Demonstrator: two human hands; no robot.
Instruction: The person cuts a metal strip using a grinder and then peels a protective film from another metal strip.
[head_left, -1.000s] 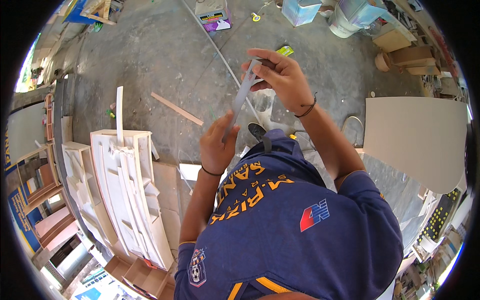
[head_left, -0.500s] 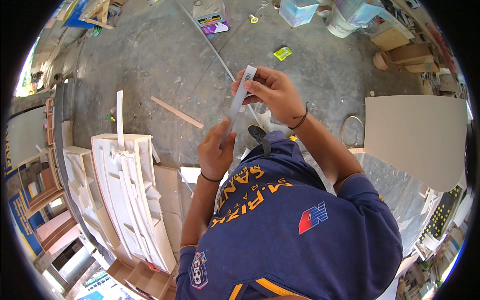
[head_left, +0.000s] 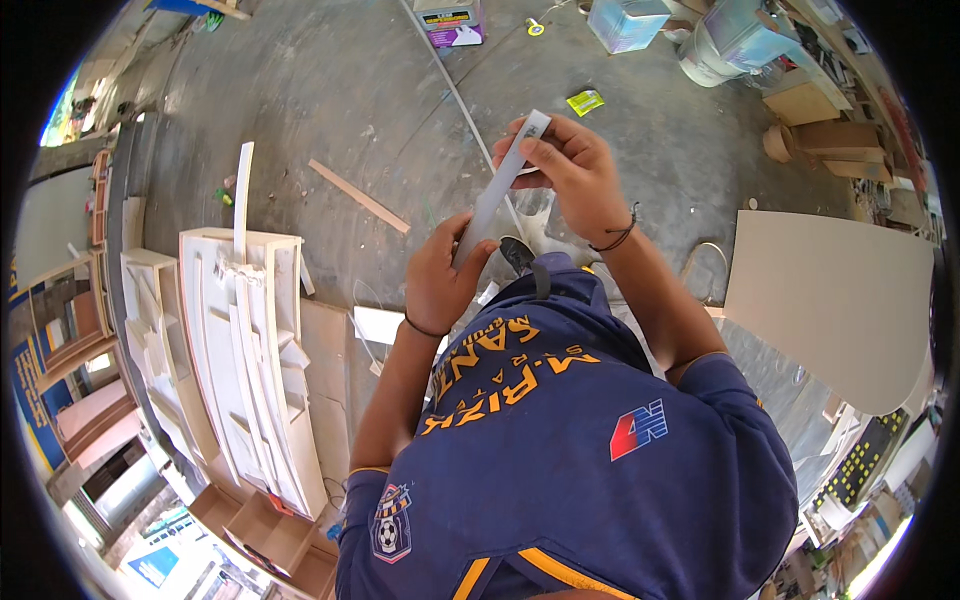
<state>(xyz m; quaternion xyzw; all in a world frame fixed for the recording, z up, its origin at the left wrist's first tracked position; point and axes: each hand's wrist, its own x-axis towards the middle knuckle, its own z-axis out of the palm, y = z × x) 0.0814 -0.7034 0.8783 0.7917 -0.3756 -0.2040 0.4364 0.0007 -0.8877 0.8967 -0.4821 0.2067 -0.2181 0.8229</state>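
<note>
I hold a thin, pale grey-white strip (head_left: 497,195) slanted in front of my chest, over a concrete floor. My right hand (head_left: 575,175) pinches its upper end between thumb and fingers; a dark cord band circles that wrist. My left hand (head_left: 438,285) grips the strip's lower end, fingers curled around it. My navy shirt with yellow lettering fills the lower middle of the view.
A stack of white curved mouldings and panels (head_left: 245,360) lies at the left. A loose wooden slat (head_left: 360,196) and a yellow-green packet (head_left: 585,101) lie on the floor. A large beige board (head_left: 830,300) is at the right; boxes (head_left: 450,20) and a bucket (head_left: 715,45) stand beyond.
The strip has slid further down into my left hand, which now curls around its lower end. My right hand stays on the top end, shifted only slightly.
</note>
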